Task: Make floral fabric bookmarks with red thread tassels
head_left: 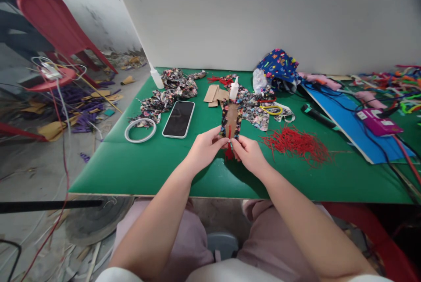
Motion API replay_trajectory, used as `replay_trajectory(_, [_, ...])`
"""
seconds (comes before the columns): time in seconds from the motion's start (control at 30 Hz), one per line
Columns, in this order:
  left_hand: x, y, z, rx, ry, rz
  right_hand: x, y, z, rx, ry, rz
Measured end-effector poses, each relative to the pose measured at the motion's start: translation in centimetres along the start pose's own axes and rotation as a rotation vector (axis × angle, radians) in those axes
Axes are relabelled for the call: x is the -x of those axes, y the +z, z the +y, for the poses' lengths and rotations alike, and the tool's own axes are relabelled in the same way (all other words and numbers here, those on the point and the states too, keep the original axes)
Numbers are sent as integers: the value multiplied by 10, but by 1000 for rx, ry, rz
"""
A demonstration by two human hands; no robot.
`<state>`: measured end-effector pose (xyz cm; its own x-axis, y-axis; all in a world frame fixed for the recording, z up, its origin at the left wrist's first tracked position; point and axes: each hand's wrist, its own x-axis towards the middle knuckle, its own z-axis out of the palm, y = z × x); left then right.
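Note:
Between my hands, above the green table [131, 172], is a cardboard piece [232, 115] edged with dark floral fabric. A red tassel [229, 152] hangs from its near end, with red string running up over the cardboard. My left hand [210, 145] pinches the near left corner, and my right hand [247, 149] pinches the near right corner. Their fingertips almost meet at the string. Just beyond the piece stands a white glue bottle [234, 89]. To the right lies a loose pile of red strings [297, 145].
Left of my hands lie a phone [178, 119], a tape roll [140, 131] and crumpled floral fabric [179, 83]. Yellow-handled scissors [272, 109] and brown card strips [215, 94] are behind. A blue board [345, 119], a purple box [379, 122] and cables occupy the right. Another glue bottle [157, 78] stands back left.

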<state>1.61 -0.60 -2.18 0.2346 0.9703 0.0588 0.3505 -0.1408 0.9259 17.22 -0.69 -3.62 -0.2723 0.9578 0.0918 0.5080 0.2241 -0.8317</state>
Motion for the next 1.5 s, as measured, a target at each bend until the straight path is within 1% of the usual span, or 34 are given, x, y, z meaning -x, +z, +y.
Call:
replay_trajectory(0.13, [0, 0, 0, 15, 26, 15, 0, -1, -3, -37, 2, 5])
replay_trajectory(0.37, [2, 0, 7, 132, 34, -36, 2, -3, -8, -295, 42, -19])
replay_trajectory(0.47, [3, -3, 12, 182, 30, -63, 3, -4, -10, -325, 52, -49])
replay_trajectory(0.57, [4, -6, 15, 192, 29, -91, 4, -5, -10, -340, 31, -89])
replay_trajectory(0.63, [5, -7, 16, 189, 39, -101, 4, -6, -9, -351, 24, -86])
replay_trajectory(1.0, [4, -2, 9, 114, 48, -77, 2, -7, -6, -277, 103, -23])
replay_trajectory(1.13, [4, -2, 10, 101, 40, -64, 2, -5, -4, -318, 80, -9])
replay_trajectory(1.23, [3, -1, 10, 126, 35, -79, 3, -4, -4, -344, 76, 16])
replay_trajectory(1.33, [3, 2, 8, 139, 24, -97, 2, -4, -3, -284, 90, 34])
replay_trajectory(1.5, [4, 4, 4, 122, 14, -89, 1, -4, -1, -158, 77, 90])
